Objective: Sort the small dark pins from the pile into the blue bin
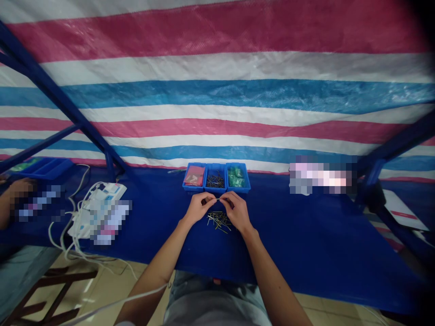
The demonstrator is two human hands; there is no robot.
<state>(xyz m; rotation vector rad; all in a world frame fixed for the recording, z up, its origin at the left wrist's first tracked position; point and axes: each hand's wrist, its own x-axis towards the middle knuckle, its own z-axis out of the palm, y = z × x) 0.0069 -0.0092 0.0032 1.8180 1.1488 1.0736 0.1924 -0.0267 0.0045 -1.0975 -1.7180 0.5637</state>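
Observation:
My left hand (200,207) and my right hand (237,209) meet over the table, fingertips pinched. A small thin metal-looking piece (218,198) spans the gap between them, one end in each hand; its exact kind is too small to make out. Just below my hands lies a loose pile of thin brass-coloured sticks (219,220). Behind them are three blue bins side by side. The left bin (185,186) holds a pink packet, the middle bin (215,189) dark thin metal pieces, and the right bin (239,189) green plastic-wrapped items.
On the blue table (299,253), a white power strip (115,192) with tangled cables lies to the left. Blue frame posts (91,136) rise at both sides before a striped tarp (217,97). Another person's hand (22,190) is at far left, near a blue tray (50,168).

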